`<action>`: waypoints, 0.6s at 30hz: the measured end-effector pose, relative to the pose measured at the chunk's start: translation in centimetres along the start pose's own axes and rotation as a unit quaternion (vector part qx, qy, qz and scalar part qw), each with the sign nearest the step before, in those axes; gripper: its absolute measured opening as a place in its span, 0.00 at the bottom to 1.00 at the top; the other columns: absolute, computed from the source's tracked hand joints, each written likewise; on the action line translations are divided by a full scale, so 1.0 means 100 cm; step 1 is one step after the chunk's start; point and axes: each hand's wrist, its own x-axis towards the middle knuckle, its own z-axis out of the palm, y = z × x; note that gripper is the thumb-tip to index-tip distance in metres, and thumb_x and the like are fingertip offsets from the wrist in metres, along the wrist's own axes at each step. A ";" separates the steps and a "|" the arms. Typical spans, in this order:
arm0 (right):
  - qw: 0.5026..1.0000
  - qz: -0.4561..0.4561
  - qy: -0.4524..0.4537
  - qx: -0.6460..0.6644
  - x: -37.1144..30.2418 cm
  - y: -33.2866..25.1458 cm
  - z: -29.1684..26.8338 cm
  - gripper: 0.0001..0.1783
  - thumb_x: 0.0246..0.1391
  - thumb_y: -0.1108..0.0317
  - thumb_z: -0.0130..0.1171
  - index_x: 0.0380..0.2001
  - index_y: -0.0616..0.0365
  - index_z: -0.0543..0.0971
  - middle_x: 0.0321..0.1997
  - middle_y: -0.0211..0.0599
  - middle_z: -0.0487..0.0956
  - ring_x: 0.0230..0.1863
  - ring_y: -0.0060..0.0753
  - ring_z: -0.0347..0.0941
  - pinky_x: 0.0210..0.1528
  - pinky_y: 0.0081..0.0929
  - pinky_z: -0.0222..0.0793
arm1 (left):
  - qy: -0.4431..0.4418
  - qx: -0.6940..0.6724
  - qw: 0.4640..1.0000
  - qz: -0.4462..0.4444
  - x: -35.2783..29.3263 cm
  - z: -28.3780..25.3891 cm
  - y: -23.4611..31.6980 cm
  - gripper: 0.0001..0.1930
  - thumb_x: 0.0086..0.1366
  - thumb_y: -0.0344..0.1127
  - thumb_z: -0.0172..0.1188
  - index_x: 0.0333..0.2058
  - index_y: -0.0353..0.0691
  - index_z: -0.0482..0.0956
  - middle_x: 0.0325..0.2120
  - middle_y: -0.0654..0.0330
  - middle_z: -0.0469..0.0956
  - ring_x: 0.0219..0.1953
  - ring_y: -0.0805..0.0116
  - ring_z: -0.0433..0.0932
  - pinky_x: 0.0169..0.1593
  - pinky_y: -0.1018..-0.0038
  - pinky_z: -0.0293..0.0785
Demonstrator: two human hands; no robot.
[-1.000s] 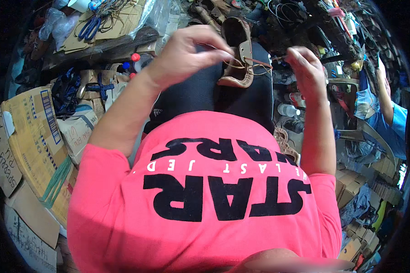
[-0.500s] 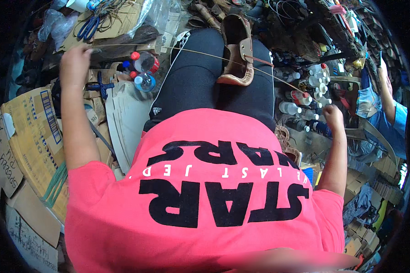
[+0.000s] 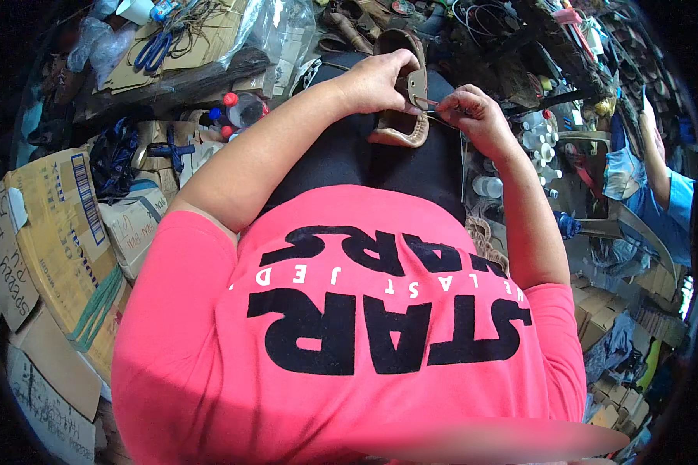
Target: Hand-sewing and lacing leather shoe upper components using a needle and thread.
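Observation:
A brown leather shoe (image 3: 416,81) lies across my dark-trousered thighs, its toe end pointing toward me with a stitched rim. My left hand (image 3: 381,84) is closed on the shoe's side, thumb and fingers over its edge beside the eyelets. At the shoe's right side my right hand (image 3: 471,115) is pinched, its fingertips close to the eyelet flap. A short reddish-brown lace (image 3: 428,101) runs from the eyelets to those fingertips. Something thin and dark also shows there, too small to make out. The long tan thread cannot be followed clearly.
Cardboard boxes (image 3: 54,225) crowd my left. Blue-handled scissors (image 3: 153,51) lie on cardboard at the far left, beyond a dark wooden beam (image 3: 186,79). Plastic bottles (image 3: 537,143) stand at my right. Another person's arm (image 3: 656,155) shows at the far right.
Both hands have come inward from wide apart, where a tan thread was stretched across the shoe. The left now grips the shoe; the right is pinched at its eyelet side.

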 end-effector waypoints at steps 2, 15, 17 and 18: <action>1.000 -0.003 -0.018 -0.007 0.003 0.003 -0.004 0.10 0.44 0.81 0.60 0.31 0.56 0.81 0.34 0.30 0.73 0.36 0.24 0.72 0.40 0.22 0.68 | -0.012 0.021 0.999 0.020 0.005 -0.001 -0.005 0.23 0.43 0.40 0.72 0.40 0.42 0.78 0.38 0.57 0.76 0.43 0.63 0.75 0.47 0.71 0.68; 0.999 -0.027 -0.011 -0.026 -0.005 -0.003 0.009 0.06 0.46 0.78 0.62 0.30 0.57 0.80 0.30 0.27 0.72 0.34 0.20 0.69 0.38 0.18 0.66 | -0.164 -0.174 0.970 -0.035 0.005 0.000 -0.012 0.14 0.51 0.29 0.65 0.39 0.36 0.80 0.36 0.62 0.79 0.40 0.76 0.74 0.49 0.77 0.67; 0.999 -0.032 0.002 -0.029 -0.012 -0.007 0.012 0.07 0.46 0.78 0.61 0.31 0.56 0.81 0.30 0.28 0.72 0.33 0.21 0.70 0.37 0.19 0.66 | -0.182 -0.183 0.966 -0.011 0.005 0.000 -0.015 0.14 0.52 0.29 0.64 0.40 0.36 0.80 0.36 0.62 0.78 0.40 0.75 0.74 0.50 0.76 0.67; 0.999 -0.036 0.016 -0.031 -0.016 -0.009 0.014 0.08 0.46 0.78 0.61 0.32 0.56 0.81 0.29 0.29 0.72 0.33 0.23 0.70 0.36 0.20 0.66 | -0.181 -0.160 0.970 0.014 0.005 0.000 -0.015 0.13 0.52 0.29 0.63 0.39 0.37 0.81 0.34 0.61 0.79 0.39 0.74 0.75 0.48 0.77 0.68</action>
